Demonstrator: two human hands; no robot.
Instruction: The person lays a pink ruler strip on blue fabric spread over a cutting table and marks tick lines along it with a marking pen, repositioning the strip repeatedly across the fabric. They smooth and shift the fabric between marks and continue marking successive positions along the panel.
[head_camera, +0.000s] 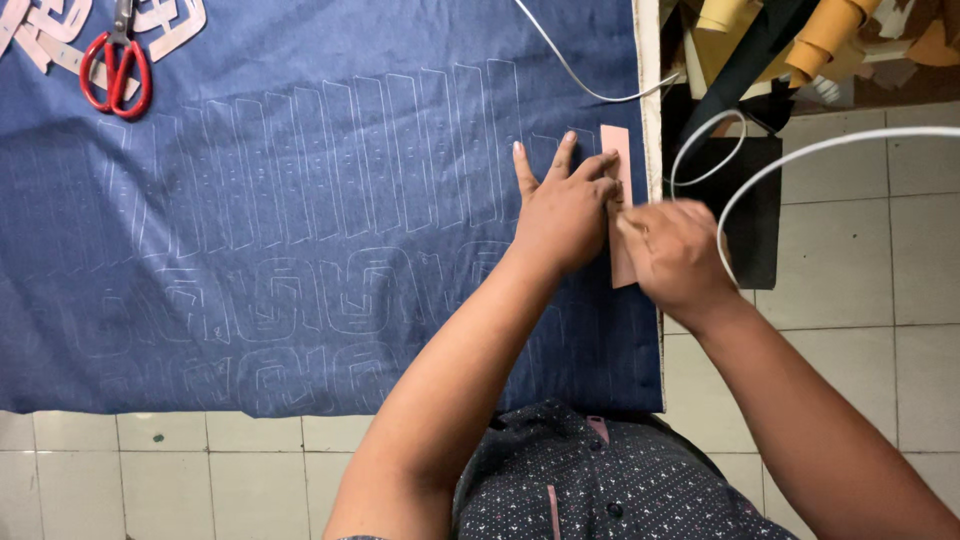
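while left hand (562, 210) fingers splay flat, pinning pink template (617, 160) on denim (300, 200), right hand (672, 255) fingers curl; grip unclear.

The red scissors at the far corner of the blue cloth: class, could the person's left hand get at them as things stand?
Probably yes, with a long stretch. The left hand presses a pink card strip; the red scissors lie uncovered, far across flat blue cloth, with nothing between.

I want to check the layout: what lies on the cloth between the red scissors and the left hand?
Only blue cloth with chalk outlines, in the head view, from scissors to left hand.
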